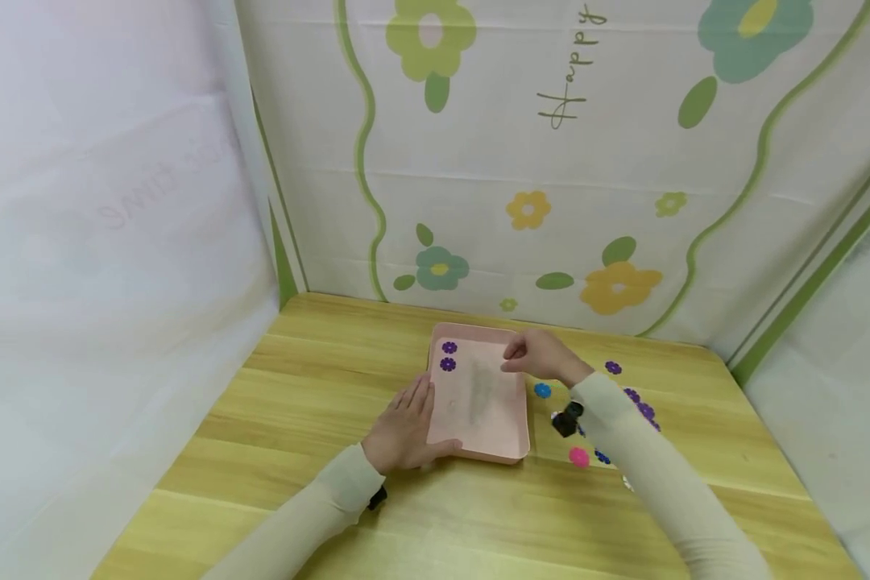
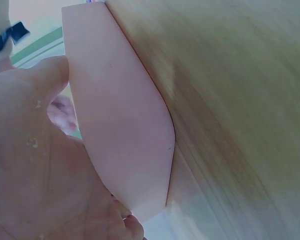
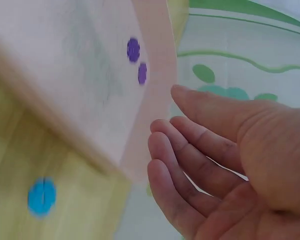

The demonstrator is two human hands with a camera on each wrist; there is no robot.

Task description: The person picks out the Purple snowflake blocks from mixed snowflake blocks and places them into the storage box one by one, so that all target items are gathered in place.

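Observation:
A shallow pink tray (image 1: 487, 419) lies in the middle of the wooden table, with two purple flower pieces (image 1: 448, 356) in its far left corner. My left hand (image 1: 404, 428) rests against the tray's near left corner, fingers straight along the left wall and thumb at the front edge; the left wrist view shows the palm (image 2: 35, 165) against the tray wall (image 2: 120, 115). My right hand (image 1: 535, 356) hovers over the tray's far right corner. Its fingers (image 3: 190, 165) are loosely bent and hold nothing. The purple pieces (image 3: 137, 61) show beyond them.
Loose flower pieces lie on the table right of the tray: a blue one (image 1: 542, 391), several purple ones (image 1: 641, 405) and a pink one (image 1: 578, 457). Flower-printed cloth walls (image 1: 551, 161) close the table at the back and both sides.

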